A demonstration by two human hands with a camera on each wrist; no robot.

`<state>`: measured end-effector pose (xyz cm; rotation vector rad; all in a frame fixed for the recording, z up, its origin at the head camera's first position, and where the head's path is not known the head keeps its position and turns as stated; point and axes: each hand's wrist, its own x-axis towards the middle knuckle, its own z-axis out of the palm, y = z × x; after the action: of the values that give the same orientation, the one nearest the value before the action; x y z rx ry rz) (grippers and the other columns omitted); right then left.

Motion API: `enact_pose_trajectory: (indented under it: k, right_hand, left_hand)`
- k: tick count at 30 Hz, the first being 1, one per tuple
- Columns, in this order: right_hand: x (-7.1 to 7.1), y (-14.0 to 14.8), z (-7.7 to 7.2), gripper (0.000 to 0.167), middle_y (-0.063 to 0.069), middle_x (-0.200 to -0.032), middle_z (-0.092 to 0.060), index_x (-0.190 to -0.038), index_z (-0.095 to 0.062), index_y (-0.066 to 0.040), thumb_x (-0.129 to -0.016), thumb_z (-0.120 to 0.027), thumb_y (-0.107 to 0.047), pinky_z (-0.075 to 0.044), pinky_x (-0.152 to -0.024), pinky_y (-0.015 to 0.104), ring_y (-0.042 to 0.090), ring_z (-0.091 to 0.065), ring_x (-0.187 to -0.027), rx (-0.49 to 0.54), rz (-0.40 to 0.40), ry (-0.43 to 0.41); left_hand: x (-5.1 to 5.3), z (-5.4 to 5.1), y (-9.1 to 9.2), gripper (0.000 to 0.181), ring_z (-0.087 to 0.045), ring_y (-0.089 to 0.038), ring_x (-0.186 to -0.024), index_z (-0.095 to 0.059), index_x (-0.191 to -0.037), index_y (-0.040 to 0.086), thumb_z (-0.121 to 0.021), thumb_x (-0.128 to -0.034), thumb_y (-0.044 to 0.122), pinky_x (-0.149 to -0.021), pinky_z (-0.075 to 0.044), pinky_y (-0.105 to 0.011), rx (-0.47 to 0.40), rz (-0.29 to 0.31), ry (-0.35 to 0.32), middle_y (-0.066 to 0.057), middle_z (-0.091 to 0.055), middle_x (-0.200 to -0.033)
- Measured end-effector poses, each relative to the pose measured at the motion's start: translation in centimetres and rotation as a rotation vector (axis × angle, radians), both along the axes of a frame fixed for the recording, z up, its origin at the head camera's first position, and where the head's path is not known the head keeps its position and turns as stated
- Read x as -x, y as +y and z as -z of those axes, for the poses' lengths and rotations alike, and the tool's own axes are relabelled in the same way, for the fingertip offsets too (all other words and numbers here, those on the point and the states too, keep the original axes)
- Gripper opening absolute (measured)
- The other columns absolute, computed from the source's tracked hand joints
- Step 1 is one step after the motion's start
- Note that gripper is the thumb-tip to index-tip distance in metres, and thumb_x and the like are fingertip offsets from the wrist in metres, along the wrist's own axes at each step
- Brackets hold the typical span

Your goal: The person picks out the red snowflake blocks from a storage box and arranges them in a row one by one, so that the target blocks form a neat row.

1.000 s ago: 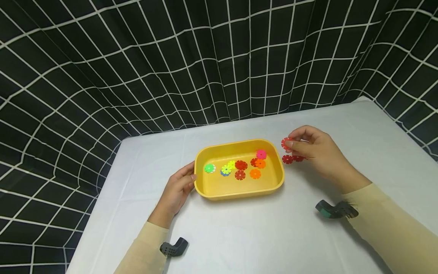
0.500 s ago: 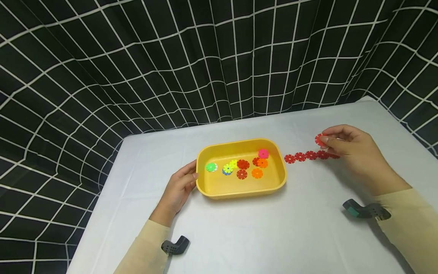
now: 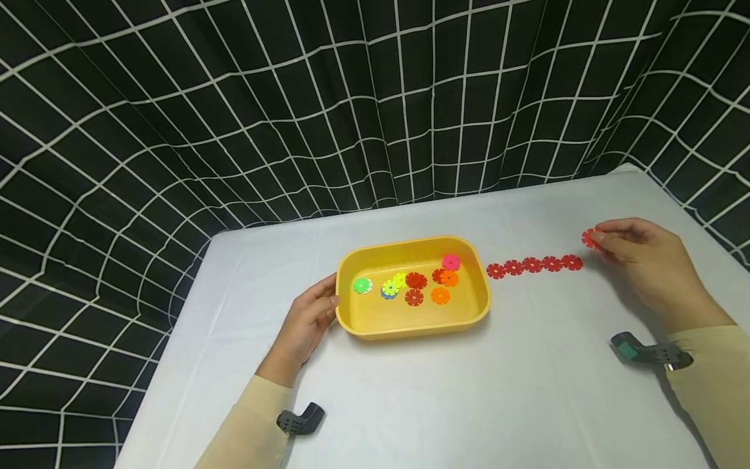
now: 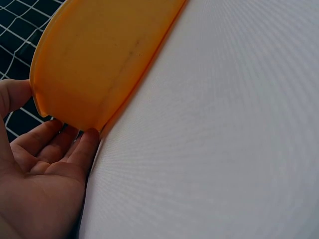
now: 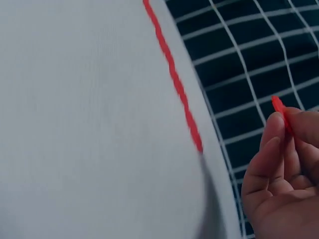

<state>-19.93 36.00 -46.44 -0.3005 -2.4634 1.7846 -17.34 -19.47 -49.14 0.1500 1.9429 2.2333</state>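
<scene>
A yellow plastic tray (image 3: 410,332) stands on the table with several notched plastic discs lying in it: green, yellow, red, orange and pink. My left hand (image 3: 306,326) grips the tray's left end, thumb at the rim and fingers against the outer wall, as the left wrist view also shows. Over on the right, my right hand (image 3: 647,260) pinches a red notched disc (image 3: 589,238) between thumb and fingers, raised above the table. Just left of that hand, a row of red discs (image 3: 532,265) lies flat on the cloth, running rightward from the tray.
White cloth (image 3: 445,397) covers the table. Behind it and along the sides hangs a black curtain (image 3: 375,104) with a white grid. Each forearm carries a dark wrist device, one on the left sleeve (image 3: 243,423) and one on the right.
My right hand has moved rightward with the red disc, from beside the tray to past the row's right end, uncovering the whole row. The left hand keeps its hold on the tray.
</scene>
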Motion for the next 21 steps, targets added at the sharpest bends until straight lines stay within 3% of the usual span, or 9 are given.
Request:
enact_pose_trajectory:
  k: [3,8,11,14,16,18,21]
  right_hand:
    - [0.1,0.7,0.7,0.035,-0.022,-0.106,-0.072,-0.137,-0.065,-0.006,-0.109,-0.069,-0.027,-0.056,-0.079,0.01,-0.002,-0.07,-0.095,-0.024,0.029,-0.011]
    - [0.1,1.6,1.7,0.05,-0.017,-0.112,-0.067,-0.143,-0.063,-0.005,-0.108,-0.068,-0.041,-0.054,-0.078,0.008,-0.002,-0.066,-0.097,-0.123,0.056,-0.068]
    - [0.0,1.8,2.2,0.057,-0.006,-0.123,-0.067,-0.145,-0.063,-0.006,-0.109,-0.063,-0.05,-0.052,-0.077,0.006,0.007,-0.063,-0.108,-0.211,0.058,-0.097]
    - [0.0,2.0,2.6,0.064,0.011,-0.138,-0.064,-0.147,-0.063,-0.005,-0.109,-0.058,-0.056,-0.048,-0.078,0.004,0.026,-0.055,-0.126,-0.3,0.045,-0.123]
    - [0.0,2.2,2.7,0.066,0.021,-0.146,-0.059,-0.148,-0.062,-0.003,-0.11,-0.055,-0.057,-0.053,-0.094,0.016,0.038,-0.046,-0.136,-0.353,0.022,-0.136]
    - [-0.1,2.4,2.7,0.065,0.027,-0.15,-0.055,-0.148,-0.061,-0.002,-0.111,-0.054,-0.055,-0.049,-0.113,0.041,0.048,-0.04,-0.143,-0.381,-0.009,-0.138]
    - [-0.2,2.5,2.5,0.064,0.033,-0.153,-0.049,-0.146,-0.061,0.0,-0.112,-0.052,-0.053,-0.029,-0.115,0.079,0.058,-0.031,-0.147,-0.419,-0.05,-0.133]
  left_hand:
    - [0.0,0.0,0.0,0.054,-0.047,-0.024,-0.15,-0.052,-0.159,-0.001,-0.057,-0.1055,0.005,-0.116,-0.046,-0.034,-0.003,-0.002,0.0,-0.009,-0.053,-0.162]
    - [0.0,0.0,0.0,0.054,-0.047,-0.023,-0.15,-0.053,-0.159,0.001,-0.058,-0.1055,0.005,-0.116,-0.046,-0.034,0.004,-0.006,-0.006,-0.008,-0.053,-0.161]
    - [0.0,-0.1,0.0,0.054,-0.047,-0.024,-0.15,-0.052,-0.159,0.0,-0.057,-0.1057,0.005,-0.116,-0.046,-0.035,0.005,-0.003,-0.004,-0.009,-0.052,-0.162]
    - [0.0,-0.1,0.0,0.054,-0.048,-0.024,-0.149,-0.051,-0.159,-0.001,-0.056,-0.106,0.004,-0.117,-0.045,-0.035,0.008,0.001,-0.004,-0.01,-0.052,-0.162]
    - [0.0,-0.2,0.0,0.053,-0.048,-0.023,-0.149,-0.052,-0.159,0.0,-0.056,-0.1063,0.004,-0.117,-0.045,-0.035,0.011,0.0,-0.009,-0.009,-0.053,-0.162]
    - [0.0,-0.2,0.1,0.053,-0.049,-0.022,-0.149,-0.052,-0.159,0.0,-0.056,-0.1064,0.004,-0.117,-0.045,-0.035,0.01,-0.001,-0.011,-0.008,-0.053,-0.161]
    - [0.0,-0.1,0.1,0.053,-0.049,-0.023,-0.149,-0.052,-0.159,0.0,-0.057,-0.1063,0.004,-0.117,-0.045,-0.035,0.009,-0.001,-0.011,-0.008,-0.053,-0.161]
